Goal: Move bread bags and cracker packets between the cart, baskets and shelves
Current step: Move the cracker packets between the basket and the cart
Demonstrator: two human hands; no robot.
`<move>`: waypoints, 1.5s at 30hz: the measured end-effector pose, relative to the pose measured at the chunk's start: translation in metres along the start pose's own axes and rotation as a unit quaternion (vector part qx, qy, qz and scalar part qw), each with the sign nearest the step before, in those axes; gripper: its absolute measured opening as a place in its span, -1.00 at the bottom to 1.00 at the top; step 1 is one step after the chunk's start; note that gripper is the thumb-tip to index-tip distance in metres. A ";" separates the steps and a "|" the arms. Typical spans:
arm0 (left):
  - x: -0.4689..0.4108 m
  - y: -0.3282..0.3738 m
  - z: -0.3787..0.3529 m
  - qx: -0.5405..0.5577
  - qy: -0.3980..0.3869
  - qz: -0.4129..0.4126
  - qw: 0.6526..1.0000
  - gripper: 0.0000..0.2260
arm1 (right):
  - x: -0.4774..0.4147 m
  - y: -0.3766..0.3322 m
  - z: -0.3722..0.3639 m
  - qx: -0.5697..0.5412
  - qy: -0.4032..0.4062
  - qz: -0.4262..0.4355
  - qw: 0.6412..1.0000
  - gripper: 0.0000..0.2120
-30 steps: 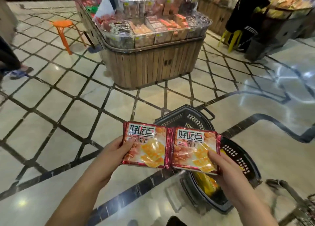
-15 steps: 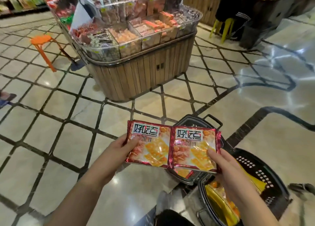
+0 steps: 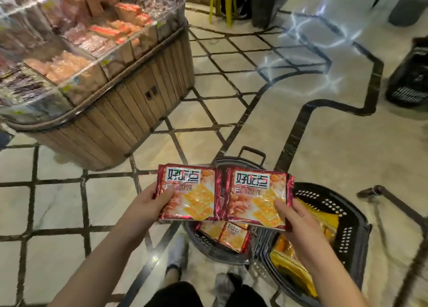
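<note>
1. Pinching outer edges, thumbs on top: left grip on left cracker packet, right grip on right cracker packet.
2. Held flat, side by side, above black basket holding spare packets.
3. Likely light, slick, brittle inside; best taken by sealed edges.
4. Yellow-bag basket just beside.

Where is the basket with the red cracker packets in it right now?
Head view, bottom centre: the basket stands on the floor just below the held packets, with the yellow-bag basket at its right.
</note>
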State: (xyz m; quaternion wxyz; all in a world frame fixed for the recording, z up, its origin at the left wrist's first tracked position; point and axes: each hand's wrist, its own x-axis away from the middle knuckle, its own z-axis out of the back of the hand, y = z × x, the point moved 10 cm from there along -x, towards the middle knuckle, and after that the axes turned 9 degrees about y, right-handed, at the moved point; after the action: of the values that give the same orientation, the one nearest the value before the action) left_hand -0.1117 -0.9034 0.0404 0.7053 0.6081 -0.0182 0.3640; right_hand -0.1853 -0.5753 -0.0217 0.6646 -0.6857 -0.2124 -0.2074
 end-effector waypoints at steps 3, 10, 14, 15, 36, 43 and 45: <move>-0.045 0.011 -0.014 -0.031 -0.039 -0.008 0.999 -0.80 | -0.012 0.002 0.006 -0.001 0.033 -0.006 0.999 -0.33; -0.146 0.014 -0.044 -0.100 -0.157 -0.004 0.983 -0.79 | -0.032 0.016 -0.006 0.001 0.147 -0.047 0.988 -0.57; -0.197 -0.004 -0.059 -0.127 -0.200 0.031 0.971 -0.78 | -0.052 0.040 -0.024 -0.005 0.211 -0.082 0.974 -0.37; -0.211 -0.011 -0.062 -0.135 -0.197 0.039 0.970 -0.78 | -0.061 0.051 -0.027 -0.007 0.221 -0.092 0.971 -0.29; -0.424 -0.349 -0.250 -0.247 -0.097 0.088 0.960 -0.83 | -0.356 0.348 -0.027 0.243 0.308 -0.106 0.914 -0.81; -0.458 -0.419 -0.281 -0.340 -0.108 0.045 0.933 -0.78 | -0.401 0.418 -0.019 0.284 0.325 -0.145 0.890 -0.71; -0.464 -0.433 -0.287 -0.354 -0.114 0.037 0.928 -0.80 | -0.410 0.430 -0.019 0.284 0.313 -0.148 0.894 -0.74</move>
State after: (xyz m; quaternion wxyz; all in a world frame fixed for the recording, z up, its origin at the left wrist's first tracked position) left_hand -0.3399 -0.8797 -0.6169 0.8536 0.3555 -0.2486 0.2882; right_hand -0.2795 -0.6119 -0.6079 0.8247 -0.3277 -0.1422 -0.4385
